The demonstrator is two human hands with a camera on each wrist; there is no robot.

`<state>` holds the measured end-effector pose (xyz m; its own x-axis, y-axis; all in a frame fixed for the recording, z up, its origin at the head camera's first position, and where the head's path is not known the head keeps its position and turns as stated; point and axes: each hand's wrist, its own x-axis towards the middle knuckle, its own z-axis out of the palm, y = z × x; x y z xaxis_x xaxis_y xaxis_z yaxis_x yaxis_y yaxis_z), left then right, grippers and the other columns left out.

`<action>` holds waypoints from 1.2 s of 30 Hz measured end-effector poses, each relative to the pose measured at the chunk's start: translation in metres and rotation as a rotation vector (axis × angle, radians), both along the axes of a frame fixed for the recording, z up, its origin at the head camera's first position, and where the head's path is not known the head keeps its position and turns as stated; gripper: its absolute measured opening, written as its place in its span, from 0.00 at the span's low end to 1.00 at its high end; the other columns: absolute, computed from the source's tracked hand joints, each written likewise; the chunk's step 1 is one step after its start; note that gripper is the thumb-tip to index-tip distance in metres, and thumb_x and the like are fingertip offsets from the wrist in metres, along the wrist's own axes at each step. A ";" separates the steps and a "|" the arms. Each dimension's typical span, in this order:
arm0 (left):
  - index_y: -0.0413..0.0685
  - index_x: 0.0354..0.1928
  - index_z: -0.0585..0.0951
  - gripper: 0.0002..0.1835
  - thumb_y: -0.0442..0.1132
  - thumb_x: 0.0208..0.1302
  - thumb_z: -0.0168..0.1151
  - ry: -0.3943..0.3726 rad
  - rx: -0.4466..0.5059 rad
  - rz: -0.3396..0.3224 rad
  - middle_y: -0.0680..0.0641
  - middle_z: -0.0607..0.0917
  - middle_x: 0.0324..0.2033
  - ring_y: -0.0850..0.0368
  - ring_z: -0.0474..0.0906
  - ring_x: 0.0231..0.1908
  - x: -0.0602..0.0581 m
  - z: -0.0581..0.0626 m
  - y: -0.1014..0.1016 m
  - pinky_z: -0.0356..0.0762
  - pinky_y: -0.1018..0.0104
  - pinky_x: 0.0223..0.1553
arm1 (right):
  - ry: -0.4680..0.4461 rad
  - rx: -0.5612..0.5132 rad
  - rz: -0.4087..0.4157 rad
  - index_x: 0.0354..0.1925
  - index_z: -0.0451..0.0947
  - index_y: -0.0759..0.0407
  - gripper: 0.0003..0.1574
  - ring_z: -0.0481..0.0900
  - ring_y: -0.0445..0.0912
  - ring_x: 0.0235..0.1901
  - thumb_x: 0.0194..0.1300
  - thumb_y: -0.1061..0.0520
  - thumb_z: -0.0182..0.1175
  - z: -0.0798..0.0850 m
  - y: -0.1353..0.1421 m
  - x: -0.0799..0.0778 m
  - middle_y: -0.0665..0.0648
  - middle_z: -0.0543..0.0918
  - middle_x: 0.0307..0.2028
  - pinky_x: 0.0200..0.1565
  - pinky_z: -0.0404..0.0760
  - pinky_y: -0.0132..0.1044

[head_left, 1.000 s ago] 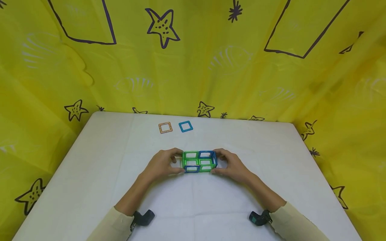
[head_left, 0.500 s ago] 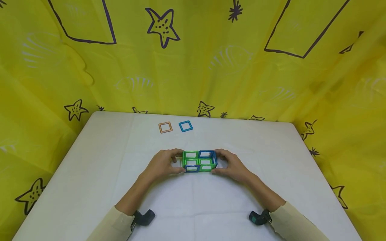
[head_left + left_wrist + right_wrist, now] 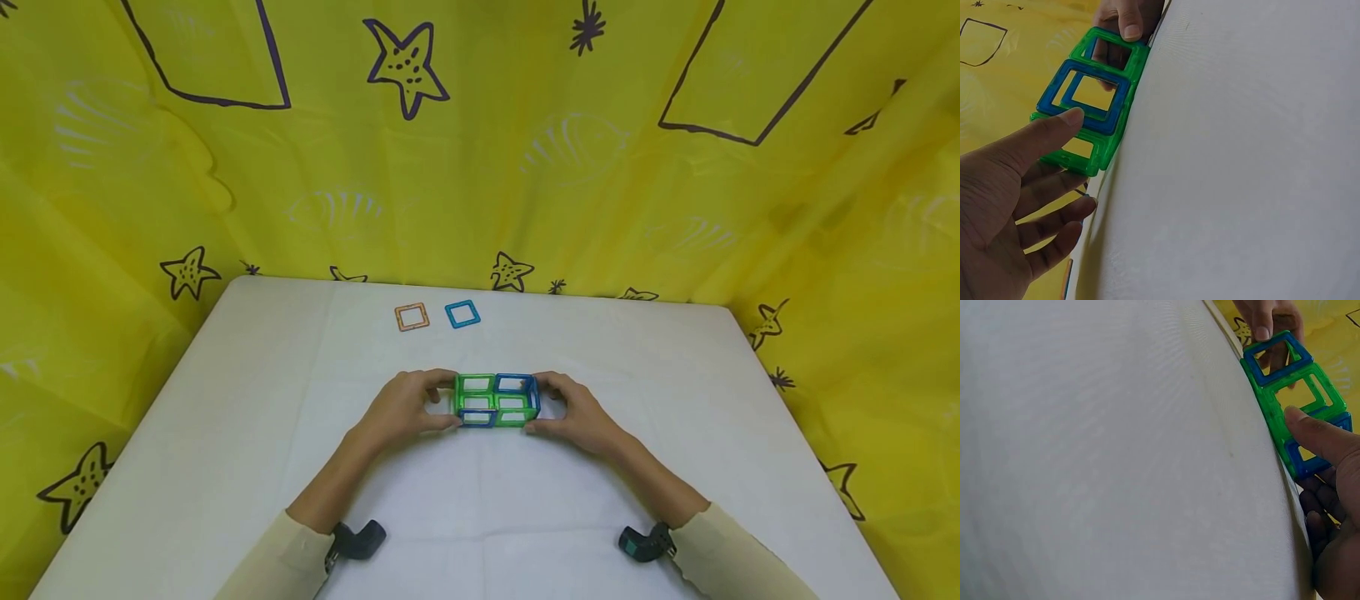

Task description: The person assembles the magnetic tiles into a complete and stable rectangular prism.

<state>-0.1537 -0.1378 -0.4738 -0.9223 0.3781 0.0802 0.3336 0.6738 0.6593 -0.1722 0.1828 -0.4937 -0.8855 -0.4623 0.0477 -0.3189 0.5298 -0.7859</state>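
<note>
At the middle of the table stands a small open-topped box of green and blue magnetic tiles (image 3: 495, 395), two squares long. My left hand (image 3: 405, 408) grips its left end, with the thumb (image 3: 1060, 128) on the near wall and the index finger toward the far side. At the opposite end my right hand (image 3: 581, 414) holds the box in the same way, its thumb (image 3: 1310, 428) pressed on a near green tile. In the left wrist view a blue tile (image 3: 1124, 103) forms part of the near wall. The lower fingers of both hands are partly hidden.
Farther back on the white table (image 3: 600, 342) lie an orange square tile (image 3: 412, 330) and a light blue square tile (image 3: 462, 323), flat and apart. A yellow curtain (image 3: 480, 167) with starfish drawings hangs behind and along both sides.
Both hands keep their hold on the tile box. It has shifted at most very slightly away from me; the two loose tiles lie where they were.
</note>
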 end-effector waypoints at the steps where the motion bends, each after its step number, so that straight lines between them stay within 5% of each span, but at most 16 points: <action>1: 0.45 0.63 0.84 0.34 0.46 0.54 0.84 -0.002 0.005 -0.004 0.54 0.90 0.46 0.58 0.80 0.38 0.000 -0.001 -0.001 0.78 0.62 0.39 | -0.001 -0.003 -0.001 0.67 0.76 0.61 0.45 0.76 0.53 0.57 0.55 0.53 0.83 0.000 0.000 0.000 0.56 0.82 0.58 0.63 0.74 0.55; 18: 0.47 0.66 0.82 0.35 0.41 0.54 0.84 -0.040 0.054 -0.020 0.54 0.87 0.46 0.57 0.79 0.40 -0.004 -0.003 -0.005 0.79 0.60 0.43 | 0.020 -0.026 0.000 0.66 0.77 0.60 0.44 0.76 0.52 0.55 0.54 0.53 0.84 -0.002 0.000 0.001 0.55 0.83 0.57 0.61 0.74 0.51; 24: 0.50 0.68 0.81 0.34 0.34 0.58 0.80 -0.081 0.075 0.032 0.52 0.86 0.54 0.54 0.79 0.46 -0.005 -0.002 -0.011 0.80 0.56 0.49 | 0.009 -0.034 -0.008 0.65 0.77 0.60 0.44 0.76 0.52 0.55 0.54 0.53 0.84 -0.002 0.001 0.001 0.55 0.83 0.57 0.61 0.73 0.51; 36: 0.44 0.66 0.81 0.28 0.40 0.65 0.75 0.022 0.110 0.148 0.45 0.85 0.59 0.47 0.81 0.48 -0.015 0.001 -0.019 0.79 0.51 0.50 | 0.022 -0.011 -0.005 0.65 0.77 0.59 0.44 0.76 0.51 0.56 0.53 0.53 0.84 -0.002 0.001 0.000 0.54 0.83 0.57 0.62 0.74 0.50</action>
<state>-0.1686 -0.1573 -0.4731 -0.9648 0.2262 0.1343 0.2512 0.6408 0.7254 -0.1718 0.1833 -0.4952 -0.8865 -0.4570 0.0727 -0.3338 0.5227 -0.7845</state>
